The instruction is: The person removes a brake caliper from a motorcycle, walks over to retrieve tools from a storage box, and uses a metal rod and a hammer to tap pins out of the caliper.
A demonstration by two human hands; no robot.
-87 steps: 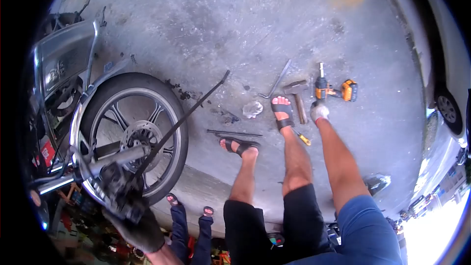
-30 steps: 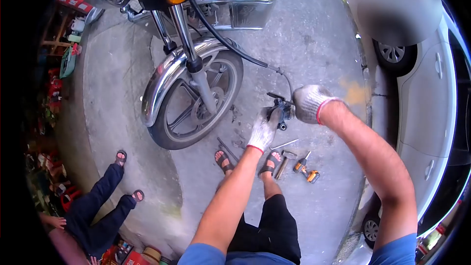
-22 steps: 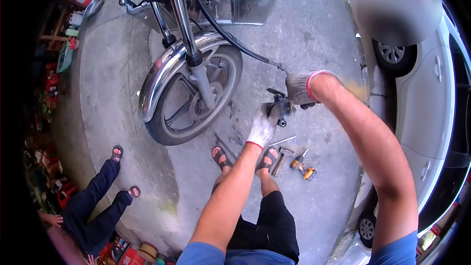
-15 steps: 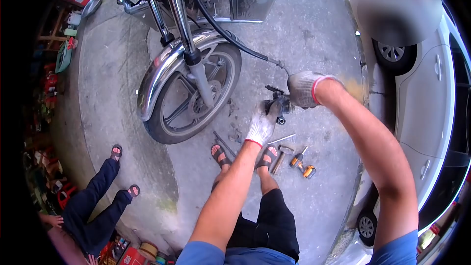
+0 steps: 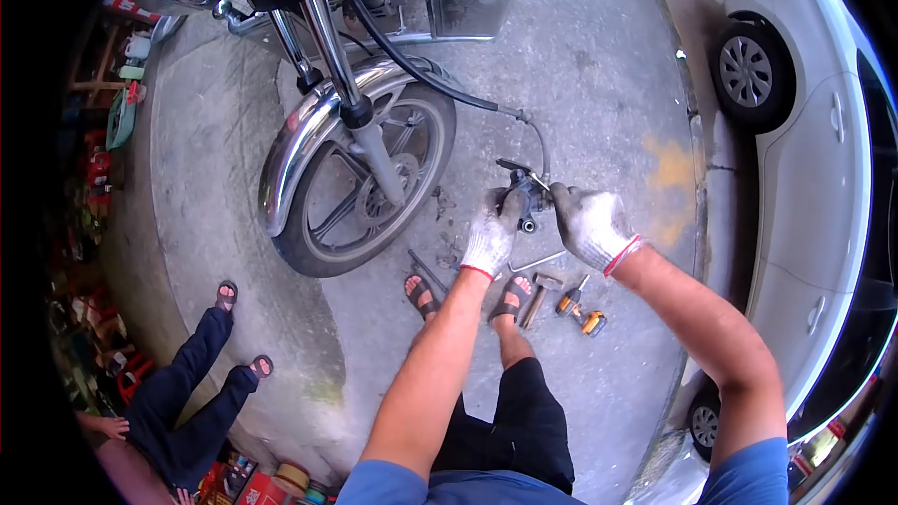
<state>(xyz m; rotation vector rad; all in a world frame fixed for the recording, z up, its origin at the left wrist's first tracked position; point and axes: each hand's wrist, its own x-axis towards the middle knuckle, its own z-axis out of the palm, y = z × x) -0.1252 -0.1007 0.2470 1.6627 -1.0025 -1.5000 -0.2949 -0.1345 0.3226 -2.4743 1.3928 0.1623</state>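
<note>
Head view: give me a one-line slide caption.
Gloved left hand grips a dark metal part, right hand close at its side, near a motorcycle wheel.

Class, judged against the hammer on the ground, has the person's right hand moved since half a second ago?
Yes: in the head view, the right hand has moved lower in the picture, appearing nearer the hammer than before.
</note>
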